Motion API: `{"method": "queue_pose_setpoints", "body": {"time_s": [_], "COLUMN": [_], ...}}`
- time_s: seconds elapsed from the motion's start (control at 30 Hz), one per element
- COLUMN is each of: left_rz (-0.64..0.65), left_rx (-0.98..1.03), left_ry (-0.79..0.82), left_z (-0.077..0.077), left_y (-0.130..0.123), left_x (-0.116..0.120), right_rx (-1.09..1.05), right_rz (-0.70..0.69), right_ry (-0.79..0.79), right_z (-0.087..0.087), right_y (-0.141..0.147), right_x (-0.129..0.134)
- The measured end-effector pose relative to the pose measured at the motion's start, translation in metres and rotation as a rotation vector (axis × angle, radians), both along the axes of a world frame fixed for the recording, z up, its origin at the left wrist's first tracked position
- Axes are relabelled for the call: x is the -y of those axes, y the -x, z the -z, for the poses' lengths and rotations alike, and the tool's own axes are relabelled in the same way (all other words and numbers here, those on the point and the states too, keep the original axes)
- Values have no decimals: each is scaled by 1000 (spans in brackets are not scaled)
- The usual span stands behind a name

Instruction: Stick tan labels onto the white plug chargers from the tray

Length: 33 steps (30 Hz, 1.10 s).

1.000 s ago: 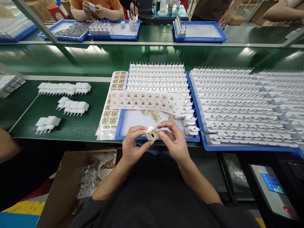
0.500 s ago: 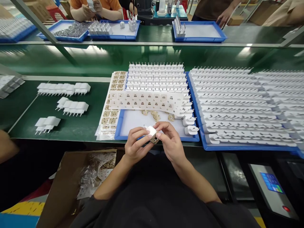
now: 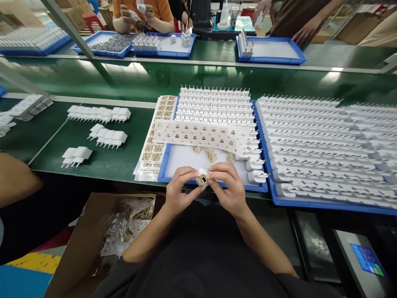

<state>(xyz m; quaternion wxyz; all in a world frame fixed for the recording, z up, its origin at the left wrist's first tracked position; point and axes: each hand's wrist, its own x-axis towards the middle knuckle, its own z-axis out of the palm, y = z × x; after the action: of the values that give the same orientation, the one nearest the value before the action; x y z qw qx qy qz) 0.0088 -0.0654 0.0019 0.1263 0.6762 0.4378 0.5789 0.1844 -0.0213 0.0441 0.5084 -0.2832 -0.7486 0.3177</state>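
Between my two hands is a white plug charger (image 3: pixel 202 179), its end face with a tan sticker and a dark port turned toward me. My left hand (image 3: pixel 180 188) pinches it from the left, and my right hand (image 3: pixel 229 186) grips its right side with thumb and fingers. Both hands are just over the front edge of a blue-rimmed tray (image 3: pixel 165 163). In that tray stand rows of white chargers (image 3: pixel 214 103), prongs up. A strip of sticker sheet (image 3: pixel 198 134) lies across them, and tan scraps (image 3: pixel 211 155) lie on the white bottom.
Sheets of tan stickers (image 3: pixel 151 151) lie left of the tray. A second blue tray (image 3: pixel 273 188) full of chargers is on the right. Loose chargers (image 3: pixel 108 135) sit on the green bench. Below are a cardboard box (image 3: pixel 77 236) and a device with a screen (image 3: pixel 367 258). Co-workers work opposite.
The charger has been turned so its stickered end faces me more squarely; my fingers have shifted to its two sides. The whole view has moved slightly left and up.
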Motion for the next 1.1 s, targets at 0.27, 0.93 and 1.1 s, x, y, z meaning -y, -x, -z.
{"method": "queue_pose_setpoints", "body": {"time_s": [0.27, 0.93, 1.1], "left_rz": [-386, -1003, -478], "left_rx": [221, -444, -318], "left_ry": [255, 248, 318], "left_z": [1, 7, -24], "left_y": [60, 244, 122], "left_x": [4, -17, -47], "right_rx": [98, 525, 764], "right_rz": [127, 602, 745], "right_ry": [108, -213, -85], "right_z": [19, 4, -7], "right_y": [-2, -32, -40], "right_x": [-25, -67, -101]}}
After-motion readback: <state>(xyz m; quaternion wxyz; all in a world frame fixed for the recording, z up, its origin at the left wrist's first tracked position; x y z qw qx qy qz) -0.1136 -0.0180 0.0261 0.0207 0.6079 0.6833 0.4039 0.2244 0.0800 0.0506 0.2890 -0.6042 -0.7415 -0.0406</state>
